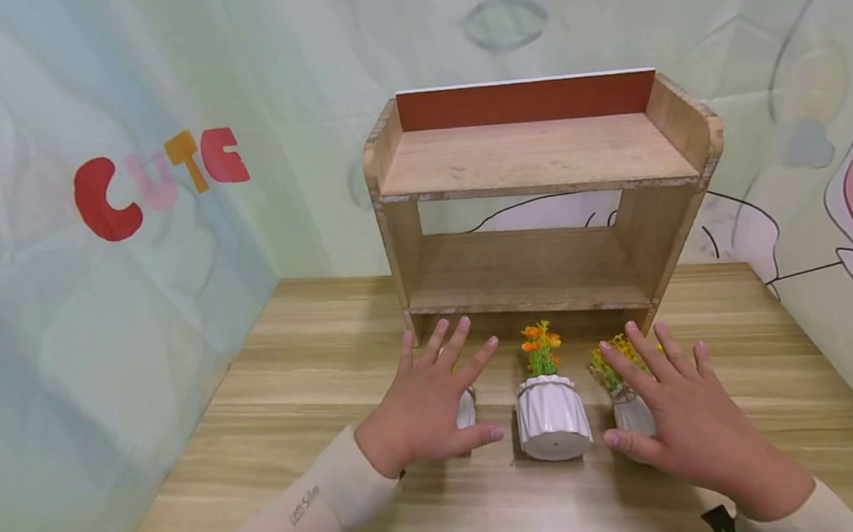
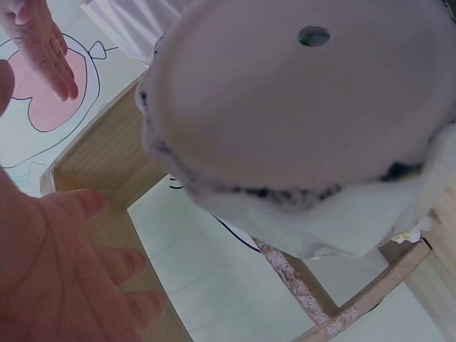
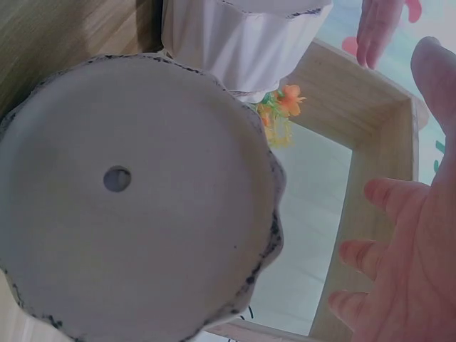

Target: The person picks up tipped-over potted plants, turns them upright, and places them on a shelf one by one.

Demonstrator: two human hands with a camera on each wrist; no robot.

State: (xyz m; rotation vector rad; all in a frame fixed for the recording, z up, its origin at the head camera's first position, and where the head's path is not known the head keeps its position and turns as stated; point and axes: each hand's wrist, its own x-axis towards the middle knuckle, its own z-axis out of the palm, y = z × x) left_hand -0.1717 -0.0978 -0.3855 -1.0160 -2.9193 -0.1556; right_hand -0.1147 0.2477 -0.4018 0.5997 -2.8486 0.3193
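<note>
Three white fluted flower pots lie on their sides on the wooden table, bases toward me. The middle pot (image 1: 554, 419) has orange flowers (image 1: 541, 345) pointing at the shelf. My left hand (image 1: 433, 403), fingers spread, is over the left pot (image 1: 466, 411) and hides most of it. With fingers spread too, my right hand (image 1: 683, 421) covers part of the right pot (image 1: 634, 415), whose yellow flowers (image 1: 618, 359) show beside the fingers. Close up, a pot base with a drain hole fills much of the left wrist view (image 2: 299, 107) and right wrist view (image 3: 142, 235). Neither hand grips anything.
A wooden two-tier shelf (image 1: 538, 155) with a red-brown back strip stands behind the pots. Printed cloth (image 1: 304, 142) with letters and cartoon drawings hangs around the table (image 1: 272, 412) at the back and sides.
</note>
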